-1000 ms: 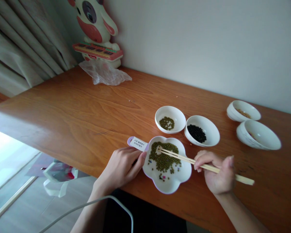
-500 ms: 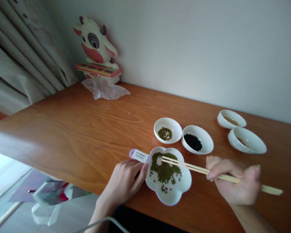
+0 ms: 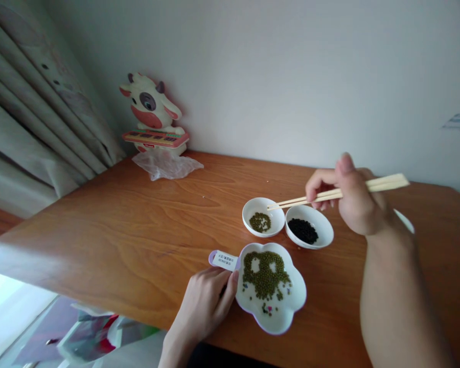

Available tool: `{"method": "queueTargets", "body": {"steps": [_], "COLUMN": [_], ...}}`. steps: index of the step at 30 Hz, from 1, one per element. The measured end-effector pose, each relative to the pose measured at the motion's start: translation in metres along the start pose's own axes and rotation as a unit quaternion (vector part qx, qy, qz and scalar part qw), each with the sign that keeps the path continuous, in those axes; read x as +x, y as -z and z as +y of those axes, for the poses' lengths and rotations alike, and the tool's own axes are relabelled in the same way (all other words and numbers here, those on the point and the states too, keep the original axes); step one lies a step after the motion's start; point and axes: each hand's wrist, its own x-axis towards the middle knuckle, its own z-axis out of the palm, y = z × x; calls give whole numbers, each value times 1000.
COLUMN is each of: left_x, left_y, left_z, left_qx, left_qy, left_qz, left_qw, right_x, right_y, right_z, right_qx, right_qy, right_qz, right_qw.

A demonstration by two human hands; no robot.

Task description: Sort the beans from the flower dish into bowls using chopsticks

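My right hand is closed around a pair of wooden chopsticks. Their tips are over a small white bowl that contains green mung beans; whether a bean is pinched between them is too small to tell. Touching that bowl on its right is another white bowl with black beans. My left hand grips a flower-shaped white dish with a purple rim where its labelled handle joins. Mung beans and a few small coloured bits lie in this dish.
Behind my right forearm the rim of a further white bowl shows. A cow toy keyboard and a crumpled plastic bag are at the table's back left, near a curtain. Below the left edge stands a bag.
My right hand has lifted the chopsticks from the flower-shaped dish to the mung bean bowl. The view has tilted up; my left hand stays at the dish.
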Motion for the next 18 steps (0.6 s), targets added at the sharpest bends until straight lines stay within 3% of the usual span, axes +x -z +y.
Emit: {"method": "queueTargets", "body": {"steps": [7,14,18], "left_x": [-1,-3,-6], "left_y": [-2,-3,-5], "left_z": [-4,-8,-11], "left_qx": [-21,-25,-18], "left_qy": [17,30,38], "left_qz": [-26,-30,-25], "left_qw": [999,999,999], "right_x": [-11,-27,-27], "right_y": [1,10,0], "right_z": [-9,-29,-34], "right_qx": [-26,3,46], "right_qy": [-95,-93,-122], "right_qz": [-98,-127,-197], "right_qw": [990,988,972]}}
